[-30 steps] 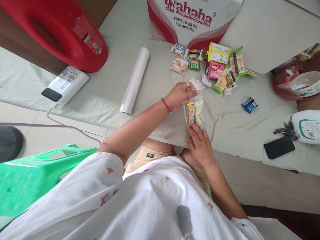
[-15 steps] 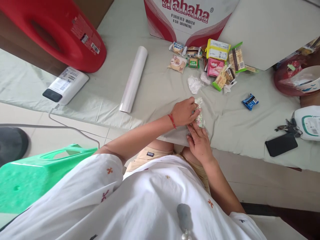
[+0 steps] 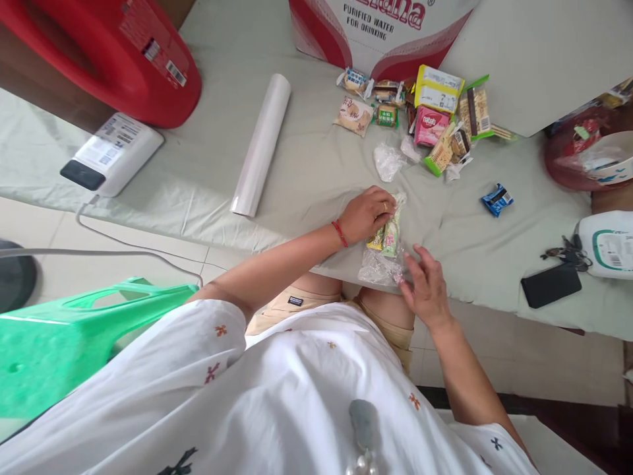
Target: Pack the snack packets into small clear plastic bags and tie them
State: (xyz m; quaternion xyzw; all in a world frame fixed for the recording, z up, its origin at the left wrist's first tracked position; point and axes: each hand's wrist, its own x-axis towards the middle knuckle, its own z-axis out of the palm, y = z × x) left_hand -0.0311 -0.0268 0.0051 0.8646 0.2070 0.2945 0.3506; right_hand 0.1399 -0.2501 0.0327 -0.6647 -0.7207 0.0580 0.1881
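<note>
My left hand (image 3: 366,214), with a red cord at the wrist, curls its fingers over the upper end of small yellow and green snack packets (image 3: 390,239) lying at the table's front edge. Clear plastic film (image 3: 378,267) is crumpled under and below these packets, some of it spread toward me. To the right of the film is my right hand (image 3: 425,285), fingers apart and bent. Its thumb tip is at the film's lower right corner; whether it touches is unclear. The left fingertips are partly hidden.
A roll of clear film (image 3: 262,145) lies to the left. Beyond my hands are crumpled plastic (image 3: 387,162) and a pile of wrapped snacks (image 3: 431,125) before a water carton (image 3: 380,39). A blue packet (image 3: 497,200), a phone (image 3: 551,285) and keys (image 3: 568,251) sit rightward.
My right hand has moved off the packets to the right and its fingers have spread. More of the packets and the film now shows. My left hand stays on their upper end.
</note>
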